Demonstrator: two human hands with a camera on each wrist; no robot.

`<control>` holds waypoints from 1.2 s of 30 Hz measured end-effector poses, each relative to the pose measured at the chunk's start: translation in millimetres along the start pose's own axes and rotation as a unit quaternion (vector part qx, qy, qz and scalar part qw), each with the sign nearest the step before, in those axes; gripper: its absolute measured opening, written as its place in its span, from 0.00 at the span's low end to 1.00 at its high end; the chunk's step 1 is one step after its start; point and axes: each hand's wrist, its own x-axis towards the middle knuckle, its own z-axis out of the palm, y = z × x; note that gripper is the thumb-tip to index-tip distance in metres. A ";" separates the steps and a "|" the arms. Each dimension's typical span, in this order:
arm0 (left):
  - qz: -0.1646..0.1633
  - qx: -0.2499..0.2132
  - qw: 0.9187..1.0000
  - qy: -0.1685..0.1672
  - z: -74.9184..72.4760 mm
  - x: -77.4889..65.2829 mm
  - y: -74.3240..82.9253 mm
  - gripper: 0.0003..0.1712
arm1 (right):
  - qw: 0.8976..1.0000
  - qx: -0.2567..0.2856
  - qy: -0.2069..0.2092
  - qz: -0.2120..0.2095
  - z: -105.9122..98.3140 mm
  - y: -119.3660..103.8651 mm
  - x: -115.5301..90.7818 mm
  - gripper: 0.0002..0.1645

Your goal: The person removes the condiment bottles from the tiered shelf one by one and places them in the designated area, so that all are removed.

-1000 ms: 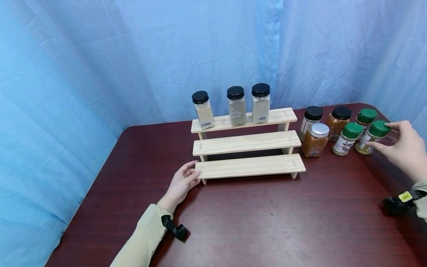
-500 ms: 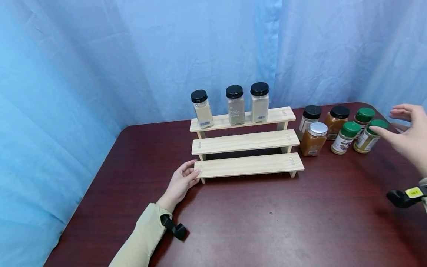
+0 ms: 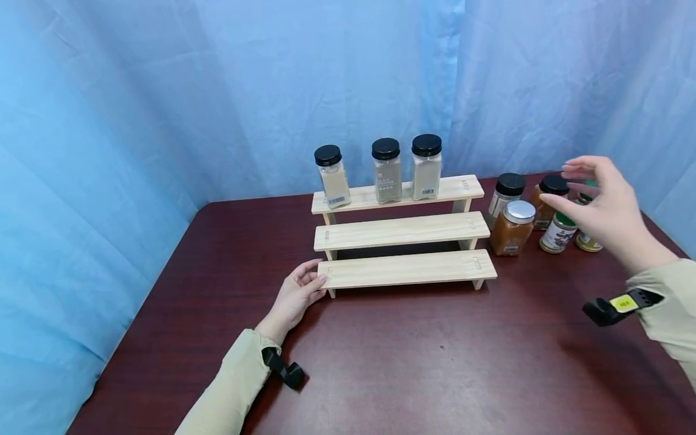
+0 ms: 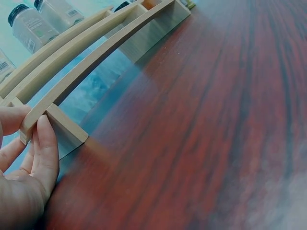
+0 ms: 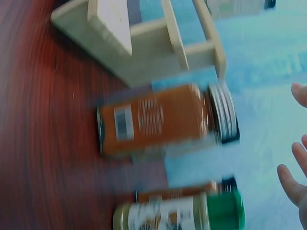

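A three-step wooden rack [image 3: 402,269] stands mid-table. My left hand [image 3: 293,296] pinches the left end of its lowest shelf, thumb above and fingers below, as the left wrist view also shows. Three black-lidded glass jars [image 3: 387,175] stand on the top shelf, the leftmost slightly askew. My right hand [image 3: 609,208] is raised with fingers spread and holds nothing. It hovers by the seasoning jars right of the rack, hiding parts of them. Nearest the rack is an orange-brown jar with a silver lid [image 3: 512,229]; a green-lidded shaker [image 3: 557,234] stands beside it.
Behind the silver-lidded jar stand a black-lidded jar [image 3: 505,196] and an orange-brown jar with a black lid [image 3: 544,208]. More green-lidded shakers are partly hidden by my right hand. A blue curtain [image 3: 272,90] hangs behind the dark red table [image 3: 413,362].
My right hand has left the rightmost green-lidded shaker without it and moved left, above the other jars. The left hand keeps its hold on the rack, which has stayed put.
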 end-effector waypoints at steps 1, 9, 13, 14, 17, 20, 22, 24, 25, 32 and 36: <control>0.001 0.001 1.000 0.000 0.0 0.0 0.3 0.29 | 1.000 0.012 -0.007 -0.005 3.3 -4.4 1.7 0.33; -0.002 0.004 1.000 0.003 0.5 -0.3 -0.7 0.28 | 0.997 0.034 -0.058 -0.043 34.2 -35.9 14.3 0.37; 0.002 0.001 1.000 0.004 1.0 0.5 -0.4 0.28 | 0.993 0.039 -0.087 -0.063 47.6 -53.2 21.5 0.38; 0.003 0.000 1.000 0.004 1.2 0.6 -0.1 0.28 | 0.993 0.040 -0.090 -0.071 51.1 -56.9 23.3 0.38; 0.003 0.001 1.000 0.003 1.4 0.7 0.8 0.28 | 0.990 0.046 -0.096 -0.097 61.3 -66.8 28.4 0.38; 0.001 0.002 1.000 0.002 1.5 0.3 1.3 0.29 | 0.987 0.054 -0.104 -0.106 69.4 -74.0 32.4 0.40; 0.000 0.001 1.000 0.002 1.4 0.1 1.2 0.29 | 0.987 0.058 -0.110 -0.103 73.4 -77.6 34.1 0.42; -0.002 0.002 1.000 0.002 1.2 0.1 0.7 0.29 | 0.987 0.062 -0.113 -0.097 76.9 -80.4 35.4 0.44; -0.002 0.002 1.000 0.002 1.1 0.1 0.5 0.28 | 0.987 0.063 -0.113 -0.094 78.5 -81.6 36.1 0.45; -0.001 0.003 1.000 0.001 0.6 0.0 0.4 0.29 | 0.988 0.061 -0.107 -0.092 87.0 -87.8 40.2 0.49; -0.001 0.002 1.000 0.001 0.6 -0.1 -0.2 0.29 | 0.989 0.067 -0.107 -0.072 92.0 -90.9 42.1 0.52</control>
